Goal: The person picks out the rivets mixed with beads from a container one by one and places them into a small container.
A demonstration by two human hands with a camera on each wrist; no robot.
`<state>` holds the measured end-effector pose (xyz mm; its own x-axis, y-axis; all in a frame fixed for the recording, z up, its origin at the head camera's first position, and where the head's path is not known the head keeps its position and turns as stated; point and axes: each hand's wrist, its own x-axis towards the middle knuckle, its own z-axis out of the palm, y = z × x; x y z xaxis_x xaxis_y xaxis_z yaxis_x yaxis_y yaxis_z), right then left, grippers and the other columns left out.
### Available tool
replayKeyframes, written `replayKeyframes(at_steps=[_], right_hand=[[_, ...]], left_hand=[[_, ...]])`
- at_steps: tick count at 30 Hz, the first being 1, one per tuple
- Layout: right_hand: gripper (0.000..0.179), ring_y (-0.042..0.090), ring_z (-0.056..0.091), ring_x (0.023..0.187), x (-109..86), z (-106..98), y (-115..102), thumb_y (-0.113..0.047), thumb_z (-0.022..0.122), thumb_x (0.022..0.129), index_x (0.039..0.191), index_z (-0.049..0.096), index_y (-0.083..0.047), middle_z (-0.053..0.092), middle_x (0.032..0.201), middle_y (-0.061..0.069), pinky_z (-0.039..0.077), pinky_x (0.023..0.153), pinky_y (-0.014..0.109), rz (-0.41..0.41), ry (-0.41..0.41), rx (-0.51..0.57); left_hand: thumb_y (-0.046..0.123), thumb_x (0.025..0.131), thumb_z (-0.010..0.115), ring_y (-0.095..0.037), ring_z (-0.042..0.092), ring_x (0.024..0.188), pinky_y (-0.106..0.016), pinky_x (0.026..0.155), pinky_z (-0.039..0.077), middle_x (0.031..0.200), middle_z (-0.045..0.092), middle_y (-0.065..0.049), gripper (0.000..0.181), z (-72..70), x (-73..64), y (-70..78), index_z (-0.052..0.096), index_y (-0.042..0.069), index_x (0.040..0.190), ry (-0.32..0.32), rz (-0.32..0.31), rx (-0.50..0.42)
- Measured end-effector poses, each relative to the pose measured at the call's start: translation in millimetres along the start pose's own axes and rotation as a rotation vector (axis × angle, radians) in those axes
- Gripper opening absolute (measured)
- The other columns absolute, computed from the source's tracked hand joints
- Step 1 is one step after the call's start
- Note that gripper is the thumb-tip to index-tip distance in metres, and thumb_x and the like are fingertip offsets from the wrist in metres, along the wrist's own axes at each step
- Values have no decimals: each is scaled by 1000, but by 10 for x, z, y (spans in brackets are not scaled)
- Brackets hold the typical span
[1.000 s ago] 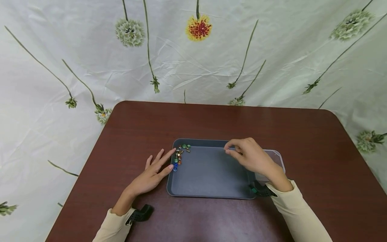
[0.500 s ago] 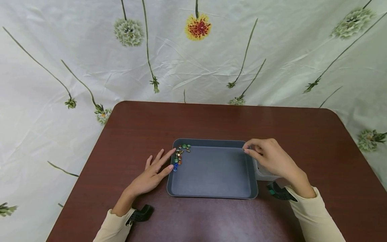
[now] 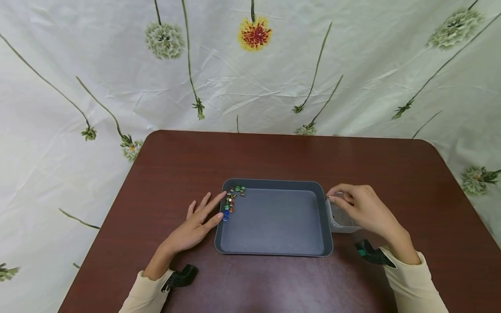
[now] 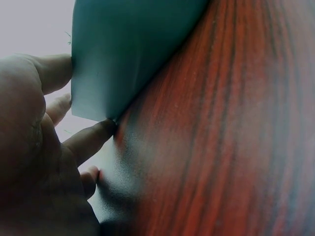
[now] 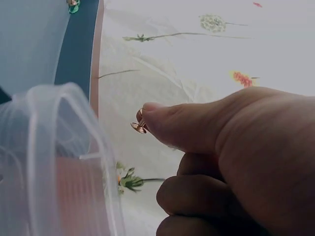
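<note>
So the little copper-coloured pin point(image 5: 140, 125) was pinched in the right hand point(image 3: 364, 208), poking out just past the thumb tip with its flat round end clear of the skin. The hand had it up by the left edge of a clear plastic box point(image 3: 342, 229), which sat just beside the right side of the grey tray point(image 3: 274, 228).

The finger behind the pin was mostly blocked by the thumb in the right wrist view, and in the head view the pin was barely a speck. Couldn't really make out what was in the box either, since the hand covered part of it. The coloured pins point(image 3: 229, 202) along the tray's left end were too small to count.

Right hand was knuckles up, other fingers curled under, forearm angling in from the lower right. Left hand point(image 3: 192, 230) had its fingers straight and spread, tips touching the tray's left side.
</note>
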<state>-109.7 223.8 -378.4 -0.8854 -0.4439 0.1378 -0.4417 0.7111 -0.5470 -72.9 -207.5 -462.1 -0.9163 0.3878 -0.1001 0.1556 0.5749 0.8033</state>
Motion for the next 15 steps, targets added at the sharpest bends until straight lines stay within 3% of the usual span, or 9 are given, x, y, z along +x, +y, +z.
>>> replayKeyframes(at_steps=[15], right_hand=[[9, -1, 17, 51, -51, -62, 134, -6, 74, 90, 99, 75, -7, 22, 55, -14, 27, 48, 21, 12, 34, -32]], left_hand=[[38, 108, 46, -34, -5, 156, -66, 114, -16, 168, 18, -2, 60, 11, 2, 1, 21, 29, 162, -1, -2, 1]])
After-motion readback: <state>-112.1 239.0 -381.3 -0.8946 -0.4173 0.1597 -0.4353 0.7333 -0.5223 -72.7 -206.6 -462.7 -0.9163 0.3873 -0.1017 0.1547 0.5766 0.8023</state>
